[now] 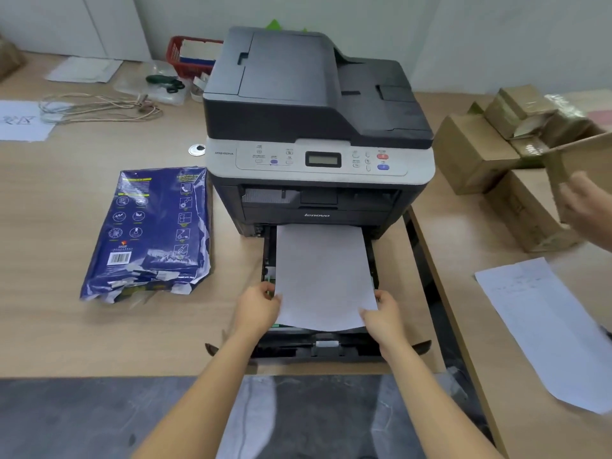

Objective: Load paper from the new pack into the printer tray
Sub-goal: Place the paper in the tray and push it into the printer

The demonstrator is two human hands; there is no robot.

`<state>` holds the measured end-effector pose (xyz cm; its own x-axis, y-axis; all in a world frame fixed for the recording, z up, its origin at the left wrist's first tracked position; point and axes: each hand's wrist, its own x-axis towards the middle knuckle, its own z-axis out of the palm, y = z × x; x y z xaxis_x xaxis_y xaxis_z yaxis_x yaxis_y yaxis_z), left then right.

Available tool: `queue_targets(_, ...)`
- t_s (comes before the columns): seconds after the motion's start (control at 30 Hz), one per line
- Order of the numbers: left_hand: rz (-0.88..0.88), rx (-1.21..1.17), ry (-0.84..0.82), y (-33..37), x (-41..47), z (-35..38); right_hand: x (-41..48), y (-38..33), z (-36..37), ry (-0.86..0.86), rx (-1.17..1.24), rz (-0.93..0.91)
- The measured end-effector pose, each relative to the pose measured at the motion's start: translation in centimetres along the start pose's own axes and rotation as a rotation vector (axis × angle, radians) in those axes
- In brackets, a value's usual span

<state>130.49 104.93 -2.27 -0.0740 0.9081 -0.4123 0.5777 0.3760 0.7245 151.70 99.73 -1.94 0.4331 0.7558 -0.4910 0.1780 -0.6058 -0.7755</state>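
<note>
A dark grey and silver printer stands on the wooden desk, its black paper tray pulled out toward me. A stack of white paper lies in the tray, its near end raised over the tray's front. My left hand grips the stack's near left corner and my right hand grips the near right corner. The torn-open blue paper pack lies flat on the desk left of the printer.
Another person's hand holds a cardboard box at the right edge, above stacked brown boxes. A printed sheet lies on the right desk. A red basket, scissors and cords sit at the back left.
</note>
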Motion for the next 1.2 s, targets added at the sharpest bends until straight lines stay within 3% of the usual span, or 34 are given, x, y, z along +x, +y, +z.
queue_targets(0.23,0.013,0.128,0.033,-1.0,0.1,0.4,0.3,0.5,0.7,0.070,-0.394,-0.112)
queue_targets(0.4,-0.006,0.159,0.150,-1.2,-0.2,0.2,0.2,1.0,0.3,0.186,-0.525,-0.170)
queue_targets(0.67,-0.006,0.177,0.185,-1.9,-1.3,-0.1,0.6,2.1,-1.2,0.170,-0.554,-0.116)
queue_targets(1.2,0.038,0.280,0.041,-2.3,-1.6,-0.2,0.4,2.2,-1.3,0.103,-0.562,-0.141)
